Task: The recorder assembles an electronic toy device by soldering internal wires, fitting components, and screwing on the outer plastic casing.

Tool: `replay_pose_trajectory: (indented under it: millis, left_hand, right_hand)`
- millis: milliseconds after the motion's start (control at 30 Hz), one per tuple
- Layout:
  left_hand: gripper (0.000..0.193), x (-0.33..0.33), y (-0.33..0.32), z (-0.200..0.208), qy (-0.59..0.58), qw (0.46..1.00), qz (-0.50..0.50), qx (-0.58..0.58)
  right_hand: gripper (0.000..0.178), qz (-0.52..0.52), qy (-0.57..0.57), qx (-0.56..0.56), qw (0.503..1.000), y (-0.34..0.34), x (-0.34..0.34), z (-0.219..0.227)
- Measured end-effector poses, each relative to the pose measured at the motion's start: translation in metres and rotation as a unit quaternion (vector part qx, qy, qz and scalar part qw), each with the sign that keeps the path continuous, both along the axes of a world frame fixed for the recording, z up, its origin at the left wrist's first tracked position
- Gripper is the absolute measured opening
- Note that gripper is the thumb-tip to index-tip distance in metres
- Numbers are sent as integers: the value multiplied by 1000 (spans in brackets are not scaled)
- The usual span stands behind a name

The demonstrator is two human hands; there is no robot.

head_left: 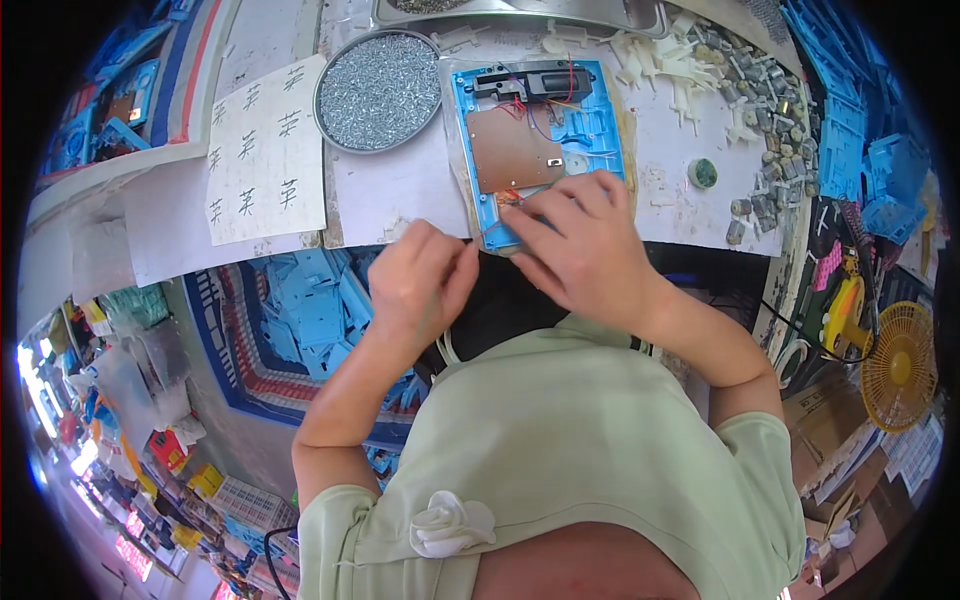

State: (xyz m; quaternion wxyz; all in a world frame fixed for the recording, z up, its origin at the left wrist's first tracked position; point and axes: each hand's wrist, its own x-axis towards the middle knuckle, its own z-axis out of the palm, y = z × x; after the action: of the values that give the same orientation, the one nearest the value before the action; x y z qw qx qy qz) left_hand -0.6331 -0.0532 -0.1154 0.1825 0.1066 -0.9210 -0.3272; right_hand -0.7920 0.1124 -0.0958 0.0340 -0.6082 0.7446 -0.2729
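A blue plastic housing (pixel 606 110) lies on the table in front of me, its inner side up. Inside it are a brown circuit board (pixel 510 145), a black mechanism (pixel 540 84) at the far end, and thin red and blue wires. Over the near right part of the housing, my right hand (pixel 590 245) grips it with bent fingers, the index fingertip by the near end of the board and the thumb at the near edge. My left hand (pixel 412 280) is closed just off the housing's near left corner; what its fingers pinch, if anything, is too small to name.
A round tray (pixel 320 105) of small metal screws stands at the far left, beside a handwritten paper sheet (pixel 265 165). To the right are white plastic parts (pixel 685 70), small metal motors (pixel 790 165) and a small green-topped round container (pixel 702 174). Blue housings (pixel 310 310) fill a bin below the table edge.
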Motion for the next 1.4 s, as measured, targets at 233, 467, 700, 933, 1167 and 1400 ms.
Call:
replay_pose_trajectory:
  millis: [233,467,700,933,1167,1400]
  left_hand:
    - [15,21,30,-11,-139,980,-145,9]
    - [20,-14,-23,27,-78,975,-170,117]
    - [24,-14,-32,-14,46,978,-201,38]
    - [23,-38,-43,-9,38,965,-248,73]
    - [23,-37,-42,-6,24,971,-221,87]
    - [22,-32,-39,-5,2,975,-202,91]
  right_hand:
    - [34,11,-13,-16,1000,-10,13,-11]
    - [31,-34,36,-31,998,-12,15,-16]
    - [12,-55,0,-143,988,17,-138,47]
    - [24,-179,-21,-184,966,-66,-349,112]
    - [10,127,244,-141,951,-228,-350,123]
    - [14,34,250,-45,967,-253,-357,100]
